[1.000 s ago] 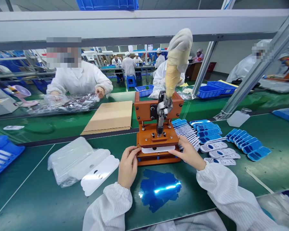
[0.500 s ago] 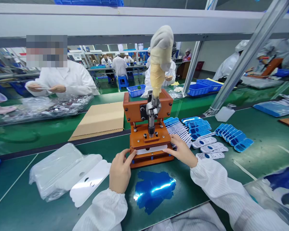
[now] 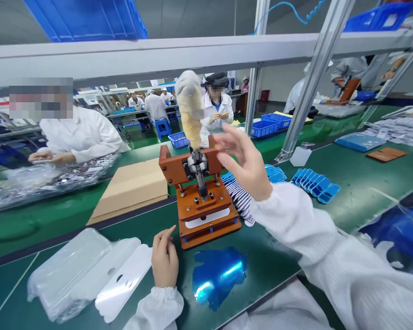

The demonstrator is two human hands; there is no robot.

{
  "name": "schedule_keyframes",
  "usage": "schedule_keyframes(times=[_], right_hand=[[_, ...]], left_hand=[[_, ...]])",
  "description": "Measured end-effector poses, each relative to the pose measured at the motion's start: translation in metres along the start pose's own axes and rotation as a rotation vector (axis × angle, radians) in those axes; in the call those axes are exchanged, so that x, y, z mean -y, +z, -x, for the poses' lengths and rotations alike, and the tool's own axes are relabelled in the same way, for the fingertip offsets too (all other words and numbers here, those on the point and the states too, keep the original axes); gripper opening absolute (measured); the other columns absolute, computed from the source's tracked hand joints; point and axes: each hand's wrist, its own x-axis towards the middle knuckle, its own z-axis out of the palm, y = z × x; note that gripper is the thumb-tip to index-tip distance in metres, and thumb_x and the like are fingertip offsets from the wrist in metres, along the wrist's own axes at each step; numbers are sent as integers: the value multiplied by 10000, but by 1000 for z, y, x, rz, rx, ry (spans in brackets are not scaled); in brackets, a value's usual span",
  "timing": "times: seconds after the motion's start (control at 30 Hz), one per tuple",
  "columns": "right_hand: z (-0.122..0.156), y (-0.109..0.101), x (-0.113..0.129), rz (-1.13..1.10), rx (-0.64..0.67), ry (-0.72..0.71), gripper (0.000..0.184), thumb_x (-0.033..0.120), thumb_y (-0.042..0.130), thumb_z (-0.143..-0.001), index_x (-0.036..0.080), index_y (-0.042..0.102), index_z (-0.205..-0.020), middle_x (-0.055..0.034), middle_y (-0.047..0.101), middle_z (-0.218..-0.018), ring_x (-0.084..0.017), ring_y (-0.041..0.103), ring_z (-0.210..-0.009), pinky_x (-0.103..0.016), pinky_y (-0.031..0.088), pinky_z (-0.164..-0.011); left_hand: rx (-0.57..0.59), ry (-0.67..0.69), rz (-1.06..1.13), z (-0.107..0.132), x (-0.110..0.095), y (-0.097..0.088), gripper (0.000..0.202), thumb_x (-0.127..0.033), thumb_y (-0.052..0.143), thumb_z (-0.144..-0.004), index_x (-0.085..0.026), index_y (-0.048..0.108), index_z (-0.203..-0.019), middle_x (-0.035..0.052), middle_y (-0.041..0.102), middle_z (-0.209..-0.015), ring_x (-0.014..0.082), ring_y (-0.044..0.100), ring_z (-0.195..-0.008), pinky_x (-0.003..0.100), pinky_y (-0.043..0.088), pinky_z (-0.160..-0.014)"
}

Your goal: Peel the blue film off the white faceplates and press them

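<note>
An orange-brown hand press (image 3: 206, 208) stands on the green bench, its upright lever wrapped in cloth and yellow tape (image 3: 191, 114). Between its plates lies a white plastic piece (image 3: 209, 217) with rounded ends. My right hand (image 3: 246, 165), slightly blurred, is raised at the right of the lever with fingers apart and nothing in them. My left hand (image 3: 165, 259) rests off the front left corner of the press, empty, its index finger stretched out. Blue film (image 3: 220, 277) lies in front of the press.
White sheets (image 3: 124, 284) and a plastic-wrapped stack (image 3: 72, 270) lie at left, with cardboard (image 3: 131, 188) behind. To the right are rows of blue-filmed pieces (image 3: 315, 183) and a small white bottle (image 3: 300, 156). A co-worker (image 3: 86, 133) sits across the bench.
My right hand has left the white plastic piece and risen toward the lever. My left hand has drawn back from the press edge. The view has shifted to the right and up.
</note>
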Motion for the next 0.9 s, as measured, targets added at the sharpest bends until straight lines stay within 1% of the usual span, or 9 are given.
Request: schedule_keyframes(times=[0.07, 0.13, 0.23, 0.33, 0.47, 0.57, 0.67, 0.8, 0.9], right_hand=[[-33, 12, 29, -44, 48, -74, 445, 448, 260, -953, 142, 492, -1177, -27, 549, -1057, -121, 582, -1023, -316, 469, -867], [-38, 27, 45, -73, 65, -139, 504, 443, 169, -965, 108, 546, -978, -5, 533, -906, -79, 598, -926, -311, 460, -848], [-8, 46, 43, -107, 8, -275, 430, 436, 355, -950, 155, 449, -638, 18, 474, -667, -68, 564, -726, -321, 486, -832], [8, 49, 32, -129, -33, -401, 458, 436, 523, -883, 183, 343, -546, 26, 421, -532, -86, 478, -589, -299, 498, -733], [-48, 38, 40, -220, 91, -199, 398, 536, 416, -901, 144, 481, -878, 45, 484, -620, -41, 487, -566, -206, 455, -650], [-108, 35, 34, -115, 228, 158, 453, 420, 242, -968, 48, 339, -1209, 26, 519, -793, -21, 549, -684, -198, 424, -745], [-128, 28, 8, 195, 218, 209, 417, 323, 412, -941, 46, 368, -1250, -79, 524, -1034, -133, 557, -935, -307, 406, -888], [-75, -20, -38, 346, 97, -104, 414, 196, 526, -872, 114, 410, -1261, -102, 507, -1143, -174, 506, -1047, -317, 416, -914], [0, -80, -71, 458, 290, 10, 287, 248, 508, -888, 129, 516, -1149, -86, 572, -1032, -168, 550, -937, -309, 461, -821]], left_hand=[[-16, 16, -2, -1, 0, -1, 301, -200, 334, -898, -195, 603, -1030, 79, 551, -1012, 153, 586, -844, 272, 505, -701], [-34, 36, -9, -1, 0, -2, 283, -186, 344, -891, -191, 613, -980, 76, 556, -998, 155, 590, -859, 280, 506, -730], [-94, 75, -4, 1, 1, -3, 271, -171, 356, -885, -177, 624, -926, 73, 565, -958, 153, 592, -859, 269, 503, -705], [-150, 139, 2, 2, -2, -5, 266, -162, 366, -886, -167, 631, -877, 70, 570, -917, 150, 584, -858, 255, 492, -678], [-97, 236, -31, -5, -17, -5, 272, -160, 366, -896, -167, 638, -903, 78, 597, -935, 166, 561, -924, 291, 476, -776], [42, 296, -107, -20, -35, 3, 270, -200, 400, -896, -179, 623, -1046, 88, 633, -1033, 217, 534, -1034, 366, 431, -868], [173, 336, -176, -40, -52, 14, 277, -258, 440, -885, -194, 626, -1080, 93, 661, -1040, 271, 549, -1030, 438, 391, -882], [304, 365, -169, -58, -60, 14, 297, -358, 472, -857, -166, 690, -796, 117, 688, -853, 287, 602, -842, 438, 415, -798], [441, 218, -4, -61, -42, -6, 326, -479, 528, -799, -202, 699, -821, 87, 687, -835, 253, 619, -798, 355, 467, -745]])
